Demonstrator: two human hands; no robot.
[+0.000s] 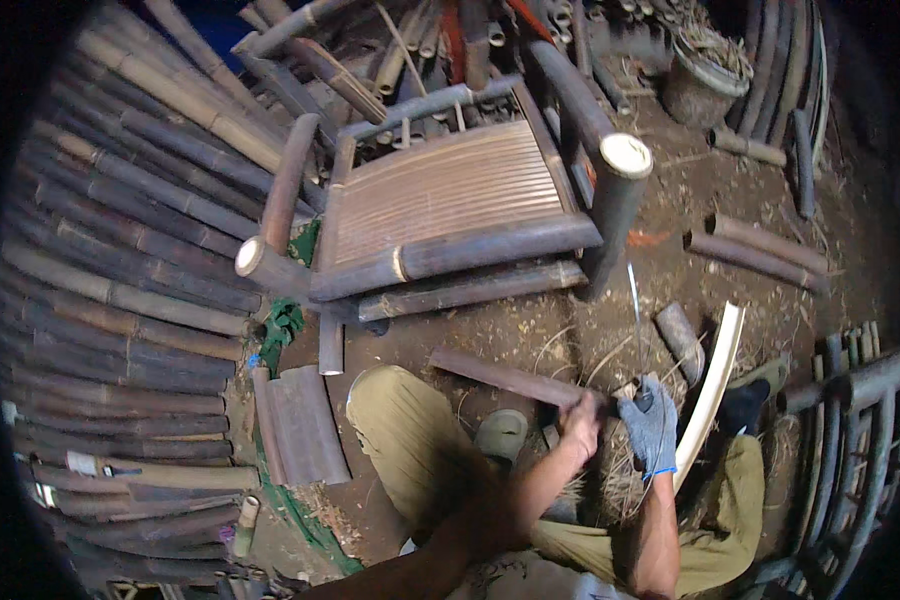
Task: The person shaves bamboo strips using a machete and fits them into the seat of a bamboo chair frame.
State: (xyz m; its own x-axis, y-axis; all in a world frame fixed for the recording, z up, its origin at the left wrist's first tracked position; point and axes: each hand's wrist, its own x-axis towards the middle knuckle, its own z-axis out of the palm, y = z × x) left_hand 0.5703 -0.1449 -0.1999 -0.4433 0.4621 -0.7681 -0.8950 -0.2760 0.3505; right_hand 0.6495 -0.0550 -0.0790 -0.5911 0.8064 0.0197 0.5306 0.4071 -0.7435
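Note:
My bare left hand (578, 425) is closed around the near end of a dark brown bamboo piece (500, 375), which slants away to the left above the ground. Just to its right, my right hand (652, 415), in a grey glove with a blue cuff edge, is closed on the handle of a long thin-bladed knife (634, 300). The blade points up and away from me. Beside the glove leans a long split bamboo strip (710, 390) with its pale inner side showing. A short bamboo tube (680, 345) lies beyond the glove.
A bamboo chair (440, 190) with a slatted seat stands in front of me. Many bamboo poles (130, 330) are stacked along the left. Split pieces (305, 425) lie near my left knee. At the far right are a bucket of shavings (705, 85) and two bamboo pieces (755, 255).

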